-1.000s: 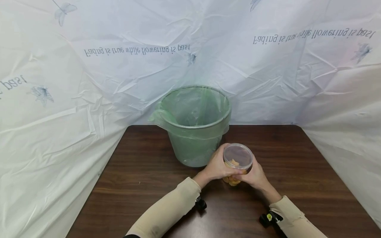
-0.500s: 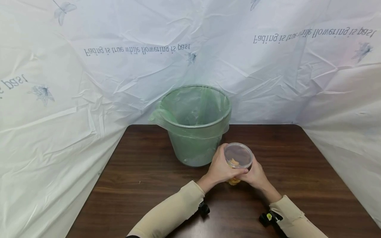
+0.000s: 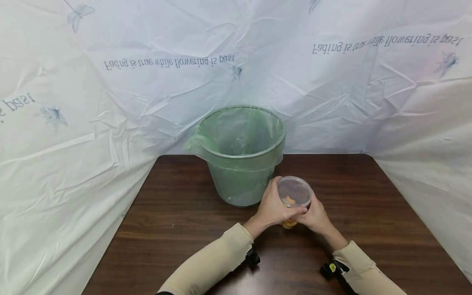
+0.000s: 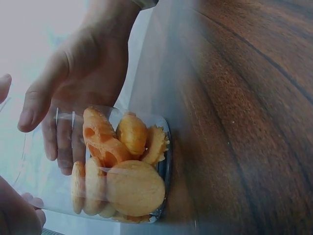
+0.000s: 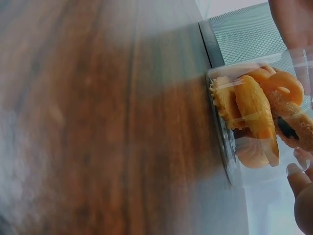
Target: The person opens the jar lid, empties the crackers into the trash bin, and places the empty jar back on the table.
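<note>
The person's left hand (image 3: pixel 272 207) and right hand (image 3: pixel 315 214) are both wrapped round one clear jar (image 3: pixel 294 191), one to each side just below its rim, with the thumbs meeting across the near wall. The jar is upright at the front right of the bin and seems to rest on the desk (image 3: pixel 350 188). Through its wall show round biscuits (image 4: pixel 136 188), an orange latticed piece (image 4: pixel 100 139) and a crimped one (image 4: pixel 156 145). Its top looks covered by a clear lid, though this is hard to confirm. The step in hand appears to be gripping and steadying the jar; the next move probably calls for one hand bracing the body while the other works at the top. Just beside the left hand stands the bin (image 3: pixel 239 190), its green liner (image 3: pixel 245 164) folded over the rim. Printed sheeting (image 3: pixel 162 28) hangs behind.
</note>
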Demonstrator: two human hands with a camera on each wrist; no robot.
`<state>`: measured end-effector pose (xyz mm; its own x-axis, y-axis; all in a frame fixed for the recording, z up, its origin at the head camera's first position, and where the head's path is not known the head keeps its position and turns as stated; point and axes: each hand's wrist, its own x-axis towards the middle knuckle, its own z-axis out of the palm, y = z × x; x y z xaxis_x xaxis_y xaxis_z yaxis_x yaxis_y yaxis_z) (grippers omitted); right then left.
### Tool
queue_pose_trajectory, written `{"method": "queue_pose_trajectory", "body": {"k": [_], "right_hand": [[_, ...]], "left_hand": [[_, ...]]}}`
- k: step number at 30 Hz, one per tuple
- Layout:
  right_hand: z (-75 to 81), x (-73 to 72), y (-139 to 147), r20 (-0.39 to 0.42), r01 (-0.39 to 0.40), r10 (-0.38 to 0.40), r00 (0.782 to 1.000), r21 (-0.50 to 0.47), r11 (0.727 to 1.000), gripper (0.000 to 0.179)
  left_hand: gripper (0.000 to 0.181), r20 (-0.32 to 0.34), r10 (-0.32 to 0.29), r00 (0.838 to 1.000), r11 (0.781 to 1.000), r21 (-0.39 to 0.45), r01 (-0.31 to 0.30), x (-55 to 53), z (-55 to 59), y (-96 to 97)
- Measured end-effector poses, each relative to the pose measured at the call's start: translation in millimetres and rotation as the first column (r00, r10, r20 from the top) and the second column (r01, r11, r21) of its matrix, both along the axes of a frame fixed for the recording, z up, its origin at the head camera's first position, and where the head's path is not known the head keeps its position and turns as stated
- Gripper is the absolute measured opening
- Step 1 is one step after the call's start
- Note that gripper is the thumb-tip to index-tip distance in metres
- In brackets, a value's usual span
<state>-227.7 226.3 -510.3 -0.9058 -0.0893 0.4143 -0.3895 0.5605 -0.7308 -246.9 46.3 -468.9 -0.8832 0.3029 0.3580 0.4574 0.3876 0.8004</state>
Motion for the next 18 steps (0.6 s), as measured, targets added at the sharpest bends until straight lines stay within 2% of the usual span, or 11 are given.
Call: {"method": "queue_pose_trajectory", "body": {"k": [11,18], "right_hand": [[1.0,0.5,-1.0,-0.043,0.0,0.0,0.999,0.0,1.0,0.099],[1.5,-0.1,0.5,-0.034,-0.016,0.016,0.999,-0.022,1.0,0.099]], "left_hand": [[0.107,-0.021,0.047,0.999,0.999,-0.019,-0.048,3.1,4.3,3.5],[0.095,-0.032,0.078,0.996,0.997,-0.018,-0.079,4.0,5.2,6.8]]}}
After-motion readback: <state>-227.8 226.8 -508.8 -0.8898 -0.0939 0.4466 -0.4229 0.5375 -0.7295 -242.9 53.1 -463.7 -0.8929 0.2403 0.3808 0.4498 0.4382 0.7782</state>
